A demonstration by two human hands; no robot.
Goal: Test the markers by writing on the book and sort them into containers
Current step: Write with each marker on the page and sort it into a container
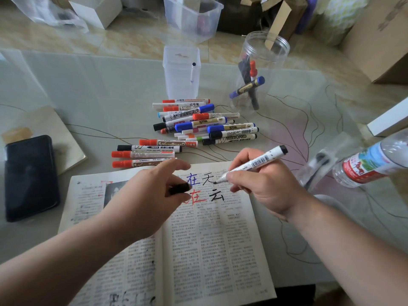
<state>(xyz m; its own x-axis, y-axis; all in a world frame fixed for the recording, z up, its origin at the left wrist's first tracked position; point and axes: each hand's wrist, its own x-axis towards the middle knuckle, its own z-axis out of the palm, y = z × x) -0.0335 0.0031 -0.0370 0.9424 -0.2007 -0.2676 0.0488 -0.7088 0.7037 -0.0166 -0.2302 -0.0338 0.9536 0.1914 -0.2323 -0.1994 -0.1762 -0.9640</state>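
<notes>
The fingers (237, 178) of the right hand (265, 188) were curled round an uncapped black marker (257, 161), pinching it low on the barrel, with its tip touching the right page of the open book (209, 239) just beside a black character. The fingers (176, 167) of the left hand (150, 195) pinched the black cap (179, 188) between thumb and fingertips, hovering over the page near the spine, above blue and red characters written there. The book lay flat at the near edge of the tabletop (99, 96). Behind it a pile of markers (205, 123) with red, blue and black caps lay loose, a few set in a row to the left. Farther back stood a square container (181, 85) holding one marker, and to its right a round jar (258, 51) holding several. A dark phone (31, 177) lay at the far left, and a water bottle (371, 161) lay on its side at the right.
</notes>
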